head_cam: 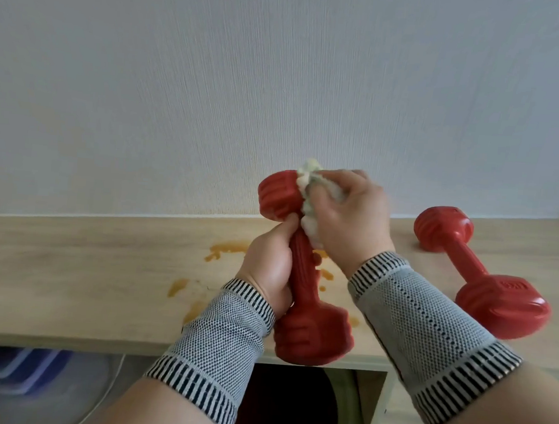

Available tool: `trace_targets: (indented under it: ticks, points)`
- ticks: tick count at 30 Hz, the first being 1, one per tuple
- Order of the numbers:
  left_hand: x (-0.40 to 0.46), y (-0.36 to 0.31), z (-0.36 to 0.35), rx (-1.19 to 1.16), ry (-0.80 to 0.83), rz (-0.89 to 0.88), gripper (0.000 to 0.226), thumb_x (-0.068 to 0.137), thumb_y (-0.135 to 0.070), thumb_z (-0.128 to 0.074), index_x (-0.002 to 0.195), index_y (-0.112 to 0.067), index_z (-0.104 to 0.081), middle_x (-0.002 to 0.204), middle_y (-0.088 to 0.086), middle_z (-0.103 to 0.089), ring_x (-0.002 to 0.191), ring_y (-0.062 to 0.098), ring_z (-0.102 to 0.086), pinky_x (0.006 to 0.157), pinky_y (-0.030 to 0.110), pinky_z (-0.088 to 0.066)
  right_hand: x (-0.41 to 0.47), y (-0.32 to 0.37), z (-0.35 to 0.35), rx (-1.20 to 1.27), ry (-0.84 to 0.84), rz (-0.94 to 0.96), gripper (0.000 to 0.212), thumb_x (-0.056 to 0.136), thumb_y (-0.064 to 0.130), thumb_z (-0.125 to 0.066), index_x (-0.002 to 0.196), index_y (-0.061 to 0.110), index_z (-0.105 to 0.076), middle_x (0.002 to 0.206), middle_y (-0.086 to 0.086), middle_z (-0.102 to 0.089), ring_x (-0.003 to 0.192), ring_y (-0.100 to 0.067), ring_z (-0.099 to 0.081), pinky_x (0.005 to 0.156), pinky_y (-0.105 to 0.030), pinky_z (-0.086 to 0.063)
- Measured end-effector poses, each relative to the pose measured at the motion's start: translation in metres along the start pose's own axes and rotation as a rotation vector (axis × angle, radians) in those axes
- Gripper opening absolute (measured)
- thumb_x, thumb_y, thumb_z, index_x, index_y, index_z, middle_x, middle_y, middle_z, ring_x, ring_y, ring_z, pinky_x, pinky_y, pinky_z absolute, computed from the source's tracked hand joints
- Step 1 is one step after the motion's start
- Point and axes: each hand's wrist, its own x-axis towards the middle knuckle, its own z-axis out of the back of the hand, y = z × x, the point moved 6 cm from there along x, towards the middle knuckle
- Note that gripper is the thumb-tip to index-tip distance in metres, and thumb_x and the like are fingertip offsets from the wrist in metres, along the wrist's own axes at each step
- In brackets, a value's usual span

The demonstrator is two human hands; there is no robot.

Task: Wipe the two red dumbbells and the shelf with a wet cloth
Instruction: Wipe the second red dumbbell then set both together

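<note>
Left grip (pixel 267 264): fingers curled round the ribbed handle of a red dumbbell (pixel 303 280), which is held off the shelf (pixel 83 263), tilted, its far head up against the wall (pixel 215 73) side and its near head out over the shelf's front edge. Right grip (pixel 348 217): fingers bunched round a pale, crumpled cloth (pixel 309 194), pressing it to the inner face of the far head and the top of the handle. Both wrists carry grey knitted bands with black-and-white striped edges, the left band (pixel 217 347) and the right band (pixel 429 330).

Second dumbbell (pixel 477 271): lies on the shelf to the right, well apart from the hands, its handle running from the far head near the wall to the near head toward the front edge. It is partly blurred.

Shelf: light wood grain, meeting the pale textured wall along its back. Orange-brown stains (pixel 225 249) lie on the surface below and left of the held dumbbell, some partly hidden by the hands.

Below the shelf edge: a dark opening (pixel 289 406) with a curved, shiny rim at its right, and blurred blue shapes (pixel 18 368) at the lower left; what these are cannot be told.
</note>
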Motion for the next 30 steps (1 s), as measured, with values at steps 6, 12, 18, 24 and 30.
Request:
trace_targets:
  ticks: [6,12,18,24,30]
  points:
    - [0.001,-0.003,-0.002,0.012,0.025,-0.063,0.03,0.098,-0.037,-0.048,0.09,-0.009,-0.058,0.06,0.005,-0.055,0.045,0.015,-0.052,0.042,0.023,-0.043,-0.001,-0.028,0.003,0.201,-0.006,-0.269,0.024,0.088,0.026,-0.058,0.071,0.01,-0.064,0.062,0.0,-0.058,0.06,-0.017,-0.054,0.057,-0.031,-0.046]
    - [0.004,-0.001,0.0,-0.027,0.1,-0.019,0.035,0.095,-0.035,-0.053,0.121,-0.012,-0.06,0.078,0.005,-0.063,0.065,0.018,-0.06,0.055,0.025,-0.05,-0.006,0.014,-0.008,0.087,0.052,0.096,0.01,0.081,0.015,-0.067,0.088,0.017,-0.073,0.092,0.005,-0.061,0.085,-0.012,-0.063,0.08,-0.029,-0.052]
    - [0.001,0.0,0.009,0.074,0.025,-0.081,0.027,0.098,-0.033,-0.05,0.1,-0.009,-0.062,0.073,0.005,-0.065,0.061,0.016,-0.064,0.056,0.03,-0.048,-0.002,-0.036,0.002,0.187,0.025,-0.336,0.015,0.086,0.023,-0.058,0.088,0.015,-0.071,0.077,-0.005,-0.071,0.076,-0.022,-0.068,0.073,-0.045,-0.057]
    - [0.004,-0.005,0.006,0.002,0.03,-0.032,0.03,0.098,-0.039,-0.048,0.091,-0.015,-0.066,0.067,0.0,-0.066,0.058,0.014,-0.062,0.058,0.026,-0.046,-0.003,0.014,-0.006,0.02,0.062,0.074,0.014,0.084,0.017,-0.064,0.095,0.019,-0.073,0.095,0.006,-0.061,0.088,-0.012,-0.061,0.082,-0.026,-0.049]
    - [0.001,0.002,0.003,-0.017,0.019,0.016,0.035,0.097,-0.038,-0.047,0.079,-0.013,-0.063,0.062,0.003,-0.056,0.047,0.014,-0.052,0.045,0.023,-0.043,0.001,-0.022,0.001,0.152,0.028,-0.209,0.016,0.086,0.022,-0.06,0.093,0.014,-0.071,0.079,0.003,-0.068,0.074,-0.012,-0.063,0.071,-0.033,-0.052]
